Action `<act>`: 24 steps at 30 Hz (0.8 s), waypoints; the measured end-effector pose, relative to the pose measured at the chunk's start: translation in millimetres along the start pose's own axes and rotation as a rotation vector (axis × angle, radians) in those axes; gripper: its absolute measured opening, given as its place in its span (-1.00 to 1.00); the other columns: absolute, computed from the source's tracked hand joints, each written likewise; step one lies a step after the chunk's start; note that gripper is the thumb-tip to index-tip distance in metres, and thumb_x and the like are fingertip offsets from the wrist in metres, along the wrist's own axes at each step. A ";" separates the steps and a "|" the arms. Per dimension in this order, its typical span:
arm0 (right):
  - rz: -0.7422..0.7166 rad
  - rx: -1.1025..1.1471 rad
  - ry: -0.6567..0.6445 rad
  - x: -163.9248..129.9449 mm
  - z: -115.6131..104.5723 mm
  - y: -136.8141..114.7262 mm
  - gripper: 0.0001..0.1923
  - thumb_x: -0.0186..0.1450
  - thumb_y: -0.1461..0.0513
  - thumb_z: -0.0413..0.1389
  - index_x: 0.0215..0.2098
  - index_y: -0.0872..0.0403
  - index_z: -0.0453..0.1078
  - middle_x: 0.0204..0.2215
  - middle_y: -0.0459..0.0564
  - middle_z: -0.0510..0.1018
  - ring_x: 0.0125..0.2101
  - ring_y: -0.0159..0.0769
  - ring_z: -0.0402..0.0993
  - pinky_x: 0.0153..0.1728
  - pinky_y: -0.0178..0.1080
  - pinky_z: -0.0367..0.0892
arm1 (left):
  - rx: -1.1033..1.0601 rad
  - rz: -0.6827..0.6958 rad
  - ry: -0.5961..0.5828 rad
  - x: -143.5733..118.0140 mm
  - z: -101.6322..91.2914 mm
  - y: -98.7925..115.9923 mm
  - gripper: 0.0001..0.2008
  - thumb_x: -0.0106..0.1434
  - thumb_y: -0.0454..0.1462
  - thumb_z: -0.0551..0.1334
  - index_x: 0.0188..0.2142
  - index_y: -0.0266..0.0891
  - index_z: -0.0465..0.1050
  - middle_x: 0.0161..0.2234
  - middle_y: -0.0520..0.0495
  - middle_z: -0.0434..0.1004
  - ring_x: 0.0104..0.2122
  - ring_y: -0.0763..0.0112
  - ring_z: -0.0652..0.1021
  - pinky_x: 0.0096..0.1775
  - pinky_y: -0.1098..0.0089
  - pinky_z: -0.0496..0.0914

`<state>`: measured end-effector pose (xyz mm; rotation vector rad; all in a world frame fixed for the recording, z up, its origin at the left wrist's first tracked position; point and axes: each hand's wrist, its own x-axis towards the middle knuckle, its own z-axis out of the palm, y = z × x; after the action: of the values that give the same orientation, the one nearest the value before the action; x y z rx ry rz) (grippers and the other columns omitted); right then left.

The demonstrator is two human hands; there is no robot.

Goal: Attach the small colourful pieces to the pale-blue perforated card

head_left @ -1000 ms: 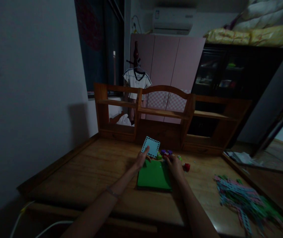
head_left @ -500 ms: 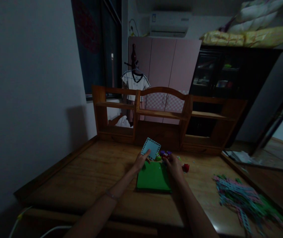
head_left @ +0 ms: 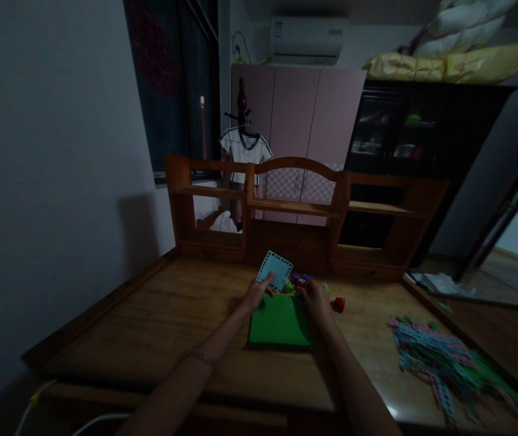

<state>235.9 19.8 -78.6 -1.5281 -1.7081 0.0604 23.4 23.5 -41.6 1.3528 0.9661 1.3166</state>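
Note:
Between the thumb and fingers of my left hand (head_left: 254,295) is a light blue square panel (head_left: 275,268) with dark holes along its edges, held tilted above the table. My right hand (head_left: 317,300) is closed at the fingertips by the right far corner of a green flat slab (head_left: 279,327); what it pinches is too small and dark to make out. Just beyond the slab sit small toy pieces: a green one with eyes (head_left: 288,286), purple pieces (head_left: 308,278) and a red piece (head_left: 302,283) at my right fingertips. Another red piece (head_left: 339,304) lies to the right.
A pile of pink, blue and green perforated strips (head_left: 440,351) lies at the table's right side. Along the back edge stands a wooden shelf unit (head_left: 295,208). A wall (head_left: 59,181) borders the left. White cables (head_left: 99,419) hang at the front left.
The view has shifted slightly. Both hands keep nearly the same places, with the blue panel still in my left hand and my right hand by the small toy pieces.

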 end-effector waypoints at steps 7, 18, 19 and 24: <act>-0.050 0.008 0.005 -1.7 -5.2 -7.1 -0.85 0.21 0.21 0.00 -0.28 0.09 0.33 -0.34 0.03 0.45 -0.33 -0.24 0.36 -0.36 -0.29 0.18 | -0.007 0.005 0.002 -1.3 -0.9 3.1 -0.46 0.02 0.13 0.15 -0.39 -0.35 0.47 -0.42 -0.16 0.54 -0.55 0.39 0.48 -0.53 0.44 0.34; -0.064 -0.004 -0.001 -3.4 -8.3 -11.5 -0.77 0.18 0.28 -0.02 -0.18 0.12 0.31 -0.28 0.05 0.43 -0.31 -0.24 0.35 -0.32 -0.28 0.19 | 0.024 -0.008 0.002 -3.4 0.4 6.8 -0.45 0.01 0.13 0.15 -0.40 -0.36 0.48 -0.45 -0.16 0.53 -0.53 0.39 0.48 -0.52 0.47 0.33; -0.066 -0.006 0.000 -3.7 -8.6 -12.4 -0.75 0.18 0.29 -0.03 -0.16 0.12 0.31 -0.28 0.06 0.43 -0.30 -0.24 0.34 -0.31 -0.28 0.18 | 0.025 -0.009 0.001 -3.6 0.4 6.9 -0.46 0.02 0.13 0.15 -0.40 -0.36 0.47 -0.45 -0.15 0.53 -0.53 0.39 0.48 -0.52 0.47 0.33; -0.035 -0.010 -0.006 -3.8 -9.6 -16.5 -0.70 0.16 0.30 -0.03 -0.12 0.10 0.30 -0.27 0.05 0.44 -0.29 -0.23 0.35 -0.30 -0.28 0.19 | 0.012 -0.021 0.012 -3.5 0.6 6.4 -0.48 0.01 0.11 0.17 -0.40 -0.36 0.47 -0.44 -0.14 0.54 -0.53 0.39 0.49 -0.51 0.45 0.34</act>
<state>228.0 7.8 -65.5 -1.5065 -1.7419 0.0385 23.1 18.8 -36.1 1.3416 0.9947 1.3064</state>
